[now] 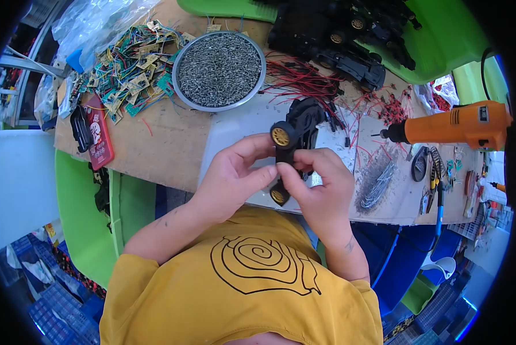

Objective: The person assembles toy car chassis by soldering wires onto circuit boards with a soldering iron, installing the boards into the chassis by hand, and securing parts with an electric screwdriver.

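Observation:
Between my hands, above the near edge of the workbench, is a black toy car chassis (301, 122) with gold-spoked wheels. My left hand (230, 175) grips its left side, thumb and fingers near the upper wheel (282, 135). On the other side, my right hand (325, 183) closes round the chassis, its thumb almost touching the left thumb. A second wheel (278, 194) shows below the thumbs. Parts of the chassis are hidden behind the fingers. A white sheet (226, 138) lies on the bench beneath.
A round metal bowl (262, 72) of small screws stands behind, beside heaped circuit boards (134, 80). Red wires (304, 77) and more black chassis (350, 63) lie at the back. An orange power screwdriver (456, 126) points in from the right. A green bin (83, 230) stands left.

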A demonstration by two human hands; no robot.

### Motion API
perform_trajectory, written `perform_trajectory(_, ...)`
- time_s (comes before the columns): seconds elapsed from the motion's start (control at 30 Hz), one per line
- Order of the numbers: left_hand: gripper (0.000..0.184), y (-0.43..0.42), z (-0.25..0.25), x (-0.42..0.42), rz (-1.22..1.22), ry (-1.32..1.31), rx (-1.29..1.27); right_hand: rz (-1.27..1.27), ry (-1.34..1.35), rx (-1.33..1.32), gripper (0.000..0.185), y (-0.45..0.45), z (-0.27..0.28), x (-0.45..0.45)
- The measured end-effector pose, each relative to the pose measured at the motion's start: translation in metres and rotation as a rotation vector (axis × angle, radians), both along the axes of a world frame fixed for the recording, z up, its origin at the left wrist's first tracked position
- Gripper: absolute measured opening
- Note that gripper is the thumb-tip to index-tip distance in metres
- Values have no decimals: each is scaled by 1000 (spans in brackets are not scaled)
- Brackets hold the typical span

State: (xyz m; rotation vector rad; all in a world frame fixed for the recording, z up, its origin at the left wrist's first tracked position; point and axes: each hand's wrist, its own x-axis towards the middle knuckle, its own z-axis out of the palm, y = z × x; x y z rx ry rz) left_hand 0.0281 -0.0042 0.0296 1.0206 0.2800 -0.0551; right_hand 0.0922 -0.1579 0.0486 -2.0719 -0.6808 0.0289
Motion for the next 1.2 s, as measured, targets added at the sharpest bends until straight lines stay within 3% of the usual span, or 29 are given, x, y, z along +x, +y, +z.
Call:
perform_trajectory(0.03, 41, 1, 3, 2, -5, -3, -4, -5, -3, -4, 19, -4, 4, 0)
perform_trajectory(0.13, 23, 13, 11, 12, 146, -20, 50, -145, 436, 191, 18, -17, 4, -2)
perform_trajectory(0.23, 18, 22, 30, 19, 178, -105, 53, -203, 588, 128, 19, -27, -14, 1)
perform_trajectory(0.27, 20, 23, 32, 21, 172, -127, 163, -194, 385, -13, 21, -29, -15, 3)
perform_trajectory(0.3, 20, 22, 34, 23, 178, -127, 165, -188, 385, -12, 21, -28, -14, 4)
perform_trajectory(0.37, 26, 13, 36, 27, -30, -9, 168, -82, 179, 34, 21, -25, -6, 6)
perform_trajectory(0.4, 28, 7, 35, 27, -83, -43, 104, -14, 199, 118, 21, -19, -1, 6)
perform_trajectory(0.5, 24, 1, 40, 30, -50, -79, 77, 64, 58, 161, 18, -16, -6, 9)
perform_trajectory(0.53, 19, 3, 31, 30, 21, -94, 180, 58, 159, 188, 19, -17, -4, 10)
perform_trajectory(0.7, 13, 12, 25, 30, -31, -82, 114, 115, 311, 179, 23, -10, -6, 6)
perform_trajectory(0.77, 12, 8, 29, 32, 17, -91, 70, 66, 512, 352, 23, -8, -12, 4)
perform_trajectory(1.0, 12, 10, 21, 36, -31, -152, -28, 104, 531, 234, 24, -2, -6, 16)
perform_trajectory(1.1, 9, 15, 17, 33, 123, -205, 48, 188, 425, 253, 22, -7, -13, 23)
perform_trajectory(1.17, 17, 29, 14, 30, -64, 16, 79, 129, 629, 526, 19, -9, -12, 21)
perform_trajectory(1.2, 17, 29, 13, 30, -68, 16, 78, 151, 645, 534, 17, -10, -5, 19)
